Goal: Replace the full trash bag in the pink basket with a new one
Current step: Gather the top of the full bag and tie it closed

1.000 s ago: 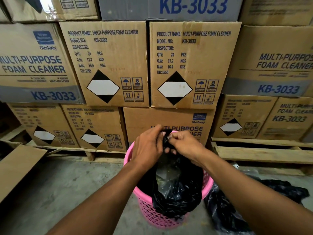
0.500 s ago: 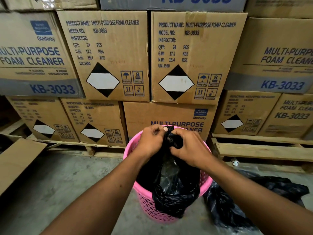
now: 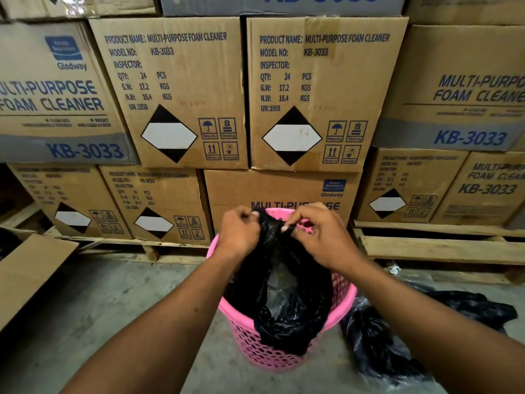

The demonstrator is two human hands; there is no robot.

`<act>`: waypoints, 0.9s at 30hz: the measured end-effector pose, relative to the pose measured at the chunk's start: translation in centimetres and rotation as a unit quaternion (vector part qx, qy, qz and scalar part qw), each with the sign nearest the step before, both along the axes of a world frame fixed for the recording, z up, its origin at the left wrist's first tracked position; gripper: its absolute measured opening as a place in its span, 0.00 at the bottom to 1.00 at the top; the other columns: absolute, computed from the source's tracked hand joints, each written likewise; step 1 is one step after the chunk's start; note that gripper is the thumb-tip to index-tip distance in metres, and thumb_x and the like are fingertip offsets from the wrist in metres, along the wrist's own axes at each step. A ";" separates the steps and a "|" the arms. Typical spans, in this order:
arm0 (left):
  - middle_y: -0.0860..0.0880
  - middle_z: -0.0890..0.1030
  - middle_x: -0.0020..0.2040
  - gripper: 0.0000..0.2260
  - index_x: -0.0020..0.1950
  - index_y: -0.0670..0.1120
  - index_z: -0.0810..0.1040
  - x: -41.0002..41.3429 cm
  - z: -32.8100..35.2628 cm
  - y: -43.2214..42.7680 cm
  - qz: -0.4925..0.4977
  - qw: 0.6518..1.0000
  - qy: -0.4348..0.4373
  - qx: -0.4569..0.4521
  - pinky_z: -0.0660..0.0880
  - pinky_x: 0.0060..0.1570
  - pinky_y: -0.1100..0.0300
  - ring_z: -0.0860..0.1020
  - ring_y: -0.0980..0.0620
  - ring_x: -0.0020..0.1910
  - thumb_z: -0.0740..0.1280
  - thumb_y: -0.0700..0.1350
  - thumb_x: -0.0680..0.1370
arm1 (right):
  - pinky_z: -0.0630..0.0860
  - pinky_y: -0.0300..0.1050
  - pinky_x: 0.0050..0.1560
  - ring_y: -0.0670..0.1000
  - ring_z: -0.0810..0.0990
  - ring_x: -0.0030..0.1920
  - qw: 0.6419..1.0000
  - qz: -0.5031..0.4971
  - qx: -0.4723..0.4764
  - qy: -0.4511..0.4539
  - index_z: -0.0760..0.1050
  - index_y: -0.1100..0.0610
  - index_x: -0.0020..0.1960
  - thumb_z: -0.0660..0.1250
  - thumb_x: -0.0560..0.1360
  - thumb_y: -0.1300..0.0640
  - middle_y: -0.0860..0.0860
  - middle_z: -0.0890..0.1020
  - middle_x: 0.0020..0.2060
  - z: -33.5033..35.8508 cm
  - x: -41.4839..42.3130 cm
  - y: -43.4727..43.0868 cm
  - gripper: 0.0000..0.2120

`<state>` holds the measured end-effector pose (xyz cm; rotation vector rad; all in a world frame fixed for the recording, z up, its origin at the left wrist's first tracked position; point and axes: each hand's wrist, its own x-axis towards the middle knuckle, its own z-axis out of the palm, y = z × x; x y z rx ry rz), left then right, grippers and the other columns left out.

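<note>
Right hand (image 3: 318, 237) shifts off bag (image 3: 287, 302) top — both hands pinch it above basket (image 3: 345, 301); left hand (image 3: 238, 234) at 9 o'clock.

Stacked cartons (image 3: 306, 92) wall the back; left floor (image 3: 93, 317) seems open.

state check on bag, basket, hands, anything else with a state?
black bag in the basket: top gathered, part draped over the near rim
pink basket: upright on the floor
left hand: pinching the bag top
right hand: pinching the bag top
second black bag: crumpled on the floor, right of the basket
</note>
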<state>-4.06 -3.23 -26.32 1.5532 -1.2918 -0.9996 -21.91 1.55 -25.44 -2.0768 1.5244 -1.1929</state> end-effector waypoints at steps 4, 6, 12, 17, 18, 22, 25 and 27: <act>0.43 0.82 0.44 0.08 0.46 0.43 0.80 4.8 -1.4 -0.5 0.100 0.985 -0.137 0.021 0.75 0.44 0.55 0.79 0.44 0.42 0.65 0.45 0.81 | 0.75 0.43 0.35 0.51 0.76 0.33 0.977 -0.033 0.196 -0.078 0.76 0.61 0.40 0.74 0.74 0.58 0.49 0.79 0.35 -0.9 -4.5 -0.6 0.10; 0.42 0.80 0.40 0.10 0.38 0.46 0.76 5.6 -2.2 -0.1 0.119 0.972 -0.202 0.025 0.72 0.42 0.54 0.77 0.41 0.41 0.65 0.44 0.80 | 0.75 0.42 0.30 0.50 0.78 0.30 0.957 -0.051 0.260 -0.118 0.74 0.61 0.39 0.73 0.74 0.59 0.51 0.80 0.30 -1.7 -6.7 -0.1 0.10; 0.44 0.78 0.37 0.07 0.42 0.43 0.78 6.2 -3.8 0.3 0.121 0.950 -0.277 0.079 0.71 0.37 0.55 0.78 0.44 0.37 0.67 0.44 0.79 | 0.65 0.48 0.35 0.59 0.71 0.37 0.912 -0.100 0.325 -0.229 0.75 0.58 0.34 0.73 0.73 0.64 0.60 0.79 0.31 -3.9 -11.2 1.4 0.11; 0.42 0.80 0.40 0.08 0.45 0.43 0.79 7.6 -4.7 0.4 0.137 0.948 -0.277 0.082 0.74 0.41 0.52 0.78 0.42 0.40 0.66 0.46 0.79 | 0.61 0.46 0.33 0.57 0.69 0.40 0.884 -0.104 0.350 -0.291 0.74 0.54 0.31 0.72 0.73 0.63 0.62 0.82 0.38 -4.6 -11.7 1.4 0.15; 0.42 0.80 0.41 0.08 0.45 0.43 0.79 8.0 -4.8 0.3 0.139 0.949 -0.272 0.084 0.75 0.43 0.52 0.79 0.41 0.41 0.66 0.46 0.79 | 0.60 0.46 0.33 0.56 0.70 0.37 0.880 -0.101 0.351 -0.302 0.74 0.54 0.31 0.72 0.73 0.63 0.60 0.84 0.37 -4.7 -11.6 1.2 0.14; 0.41 0.80 0.41 0.10 0.47 0.42 0.79 8.3 -4.7 0.1 0.162 0.956 -0.239 0.055 0.72 0.41 0.53 0.79 0.40 0.41 0.62 0.47 0.80 | 0.65 0.43 0.31 0.48 0.80 0.30 0.863 -0.087 0.368 -0.334 0.75 0.56 0.37 0.69 0.76 0.63 0.55 0.86 0.35 -4.1 -10.7 0.1 0.10; 0.41 0.82 0.46 0.10 0.48 0.47 0.78 6.4 -2.8 -0.9 0.105 0.994 0.007 0.021 0.71 0.42 0.54 0.80 0.42 0.45 0.59 0.48 0.83 | 0.79 0.44 0.35 0.53 0.84 0.41 0.821 -0.058 0.346 -0.450 0.74 0.58 0.44 0.64 0.79 0.63 0.61 0.85 0.45 -2.2 -8.4 -1.6 0.05; 0.41 0.84 0.50 0.11 0.52 0.46 0.78 4.4 -1.3 -1.2 -0.005 0.973 0.225 0.052 0.74 0.47 0.55 0.82 0.44 0.49 0.56 0.46 0.85 | 0.80 0.54 0.56 0.60 0.83 0.52 0.793 -0.026 0.327 -0.514 0.71 0.56 0.44 0.61 0.81 0.61 0.63 0.83 0.51 -0.9 -5.8 -2.6 0.07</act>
